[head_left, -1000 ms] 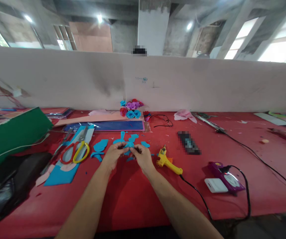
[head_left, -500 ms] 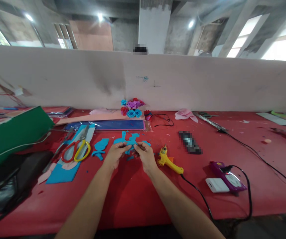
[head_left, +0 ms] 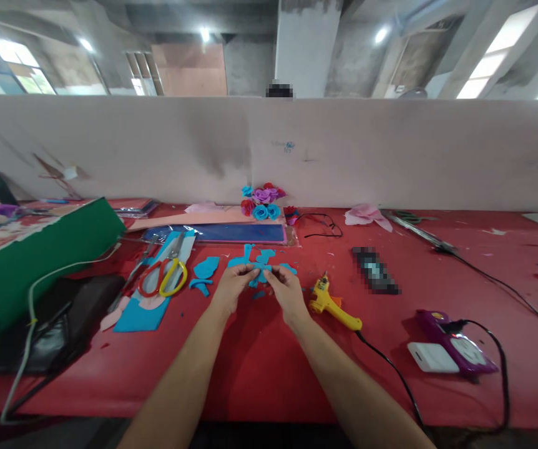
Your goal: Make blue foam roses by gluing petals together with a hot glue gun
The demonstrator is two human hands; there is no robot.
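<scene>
My left hand (head_left: 232, 288) and my right hand (head_left: 286, 290) meet over the red table (head_left: 259, 368), fingers pinched together on a small blue foam piece (head_left: 263, 274). More blue petal cut-outs (head_left: 206, 269) lie just beyond and to the left of the hands. A yellow glue gun (head_left: 331, 303) rests right of my right hand, its black cord trailing toward me. Scissors with red and yellow handles (head_left: 162, 278) lie left of my left hand on a blue sheet.
Finished foam roses (head_left: 262, 202) stand against the pink partition wall (head_left: 391, 156). A dark blue sheet in a plastic sleeve (head_left: 222, 233) lies behind the petals. A green board (head_left: 25, 262) and black bag (head_left: 58, 324) fill the left; a purple device (head_left: 456, 349) and white block (head_left: 432, 358) sit right.
The view has shifted to the left, so everything sits further right in the picture. Both hands stay pinched on the blue piece, held slightly further from me.
</scene>
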